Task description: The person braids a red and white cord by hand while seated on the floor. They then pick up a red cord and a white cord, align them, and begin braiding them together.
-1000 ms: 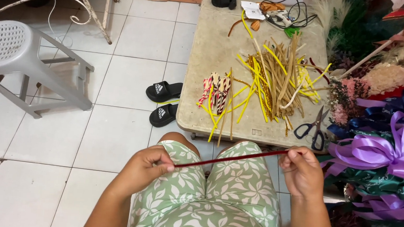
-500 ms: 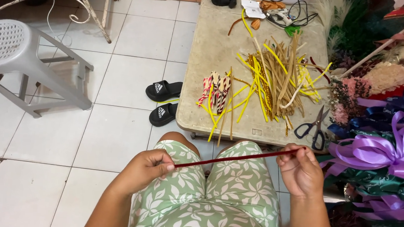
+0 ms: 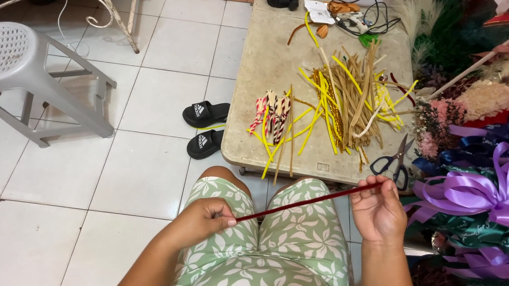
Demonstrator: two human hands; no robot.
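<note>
Two hands held one dark red pipe cleaner [image 3: 307,201] stretched across the lap, above the green floral shorts [image 3: 270,253]. The left hand [image 3: 203,217] was closed in a loose fist around the lower end, fingers curled over it near the left thigh. The right hand [image 3: 377,208] pinched the upper end between thumb and fingertips, palm turned up, beside the table edge. The stem ran straight and taut, rising from left to right.

Compared with half a second and one second earlier: both hands kept the same ends, and the stem stayed straight. Its tilt was a little steeper than one second ago, the right end sitting slightly higher. No other item on the table had shifted.

Surroundings noted: a low beige table [image 3: 259,83] stood just ahead of the knees. On it lay a loose heap of yellow and tan pipe cleaners [image 3: 348,105], a small bundle of red-and-white striped ones [image 3: 272,114] to its left, and black-handled scissors [image 3: 393,163] near the right front corner. Purple ribbon bows [image 3: 492,195] lay to the right of the right hand. A pair of black sandals [image 3: 204,127] sat on the white tiled floor beside the table, and a grey plastic stool [image 3: 23,76] stood well apart to the left.
</note>
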